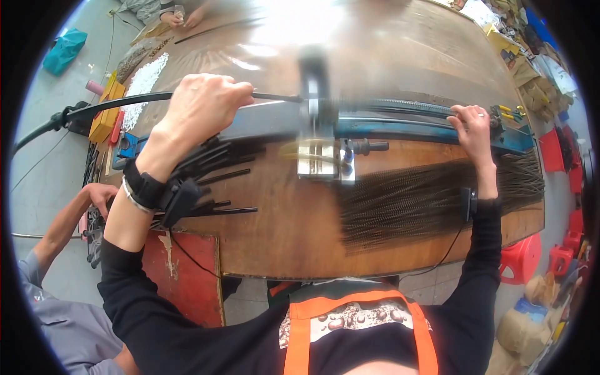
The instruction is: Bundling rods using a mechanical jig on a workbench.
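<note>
My left hand (203, 103) is closed around a black cable-like tube (144, 98). The tube comes in from the left and reaches the upright clamp (314, 106) at the middle of the bench machine, whose top is blurred. At the right my right hand (473, 125) has its fingers pinched at the end of a long coiled spring (400, 104). This spring lies along the blue rail (394, 125) of the machine and runs from the clamp to my fingers. Below the rail, a thick bundle of dark ribbed rods (412, 203) rests on the wooden table (287, 231).
Several short black tubes (231, 207) lie under my left forearm. A co-worker's hand (100, 199) is at the table's left edge; another person's hands (184, 19) show at the far side. White pieces (144, 87) and a yellow box (107, 112) stand left. A red stool (522, 259) is at right.
</note>
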The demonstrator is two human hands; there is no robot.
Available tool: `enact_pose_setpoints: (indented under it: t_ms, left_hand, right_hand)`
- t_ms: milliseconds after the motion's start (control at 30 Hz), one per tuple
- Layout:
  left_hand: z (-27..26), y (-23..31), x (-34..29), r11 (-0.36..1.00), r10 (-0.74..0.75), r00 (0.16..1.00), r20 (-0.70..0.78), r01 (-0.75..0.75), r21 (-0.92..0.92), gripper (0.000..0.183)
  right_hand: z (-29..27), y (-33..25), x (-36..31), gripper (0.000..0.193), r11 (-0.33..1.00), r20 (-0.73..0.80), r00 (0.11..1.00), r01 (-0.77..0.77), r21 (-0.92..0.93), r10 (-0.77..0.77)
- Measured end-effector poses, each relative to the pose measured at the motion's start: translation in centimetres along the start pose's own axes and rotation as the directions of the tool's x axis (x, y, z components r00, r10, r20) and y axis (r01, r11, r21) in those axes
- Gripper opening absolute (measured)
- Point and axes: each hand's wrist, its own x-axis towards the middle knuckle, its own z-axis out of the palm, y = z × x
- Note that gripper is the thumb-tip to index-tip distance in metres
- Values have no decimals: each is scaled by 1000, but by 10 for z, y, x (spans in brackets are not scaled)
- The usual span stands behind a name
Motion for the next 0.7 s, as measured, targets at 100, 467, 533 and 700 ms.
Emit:
enact_pose_setpoints:
  t_ms: [100, 467, 533, 700]
  left_hand:
    - [14, -13, -4, 996, -1, 999, 52, 6, -84, 18]
    - [77, -16, -12, 736, -129, 992, 17, 107, -668, 17]
    - [87, -10, -12, 793, -45, 996, -79, -12, -609, 15]
    - [82, 1, 9, 924, -4, 983, -181, -66, -377, 13]
  right_hand:
    - [10, -1, -1, 7, 1000, 36, 999, 19, 5, -20]
    - [13, 8, 3, 6, 997, -46, 999, 1, 75, 2]
    - [5, 13, -1, 6, 998, -41, 999, 13, 55, -11]
    - [-3, 4, 2, 6, 999, -5, 999, 40, 11, -40]
